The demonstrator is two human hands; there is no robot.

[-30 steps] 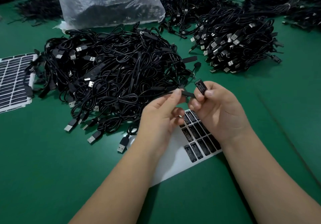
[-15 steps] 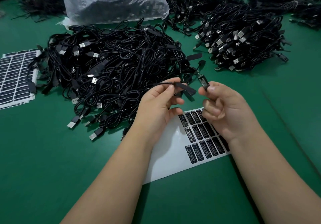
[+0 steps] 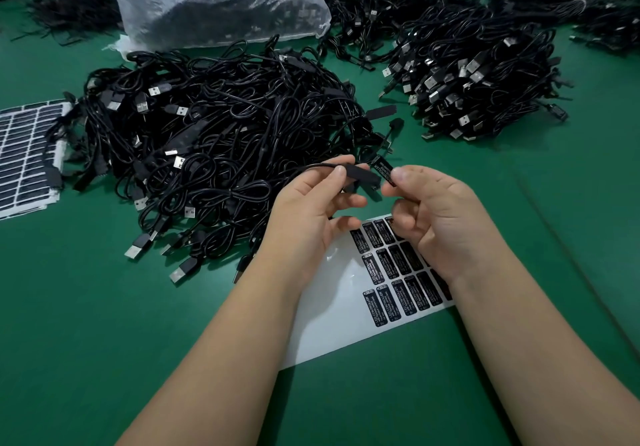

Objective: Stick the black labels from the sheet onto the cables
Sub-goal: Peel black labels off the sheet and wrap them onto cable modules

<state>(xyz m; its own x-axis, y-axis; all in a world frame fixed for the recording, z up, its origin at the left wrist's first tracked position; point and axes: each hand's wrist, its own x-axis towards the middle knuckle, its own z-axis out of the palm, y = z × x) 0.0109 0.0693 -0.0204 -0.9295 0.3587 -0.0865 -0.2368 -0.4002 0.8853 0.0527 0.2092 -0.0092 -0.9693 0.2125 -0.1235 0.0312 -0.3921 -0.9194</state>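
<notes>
Above the green surface's middle, the left hand [image 3: 308, 210] pinches the thin black cable's stiff rectangular block [image 3: 363, 176], while the right hand [image 3: 440, 217] pinches the flimsy, tacky black printed label [image 3: 382, 170], best handled by its edge.

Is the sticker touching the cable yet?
Apart. The head view shows the label, pinched by the right hand, with a thin gap before the cable's black block.

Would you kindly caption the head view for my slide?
Left hand holds a cable; right hand pinches a label above the sheet.
</notes>
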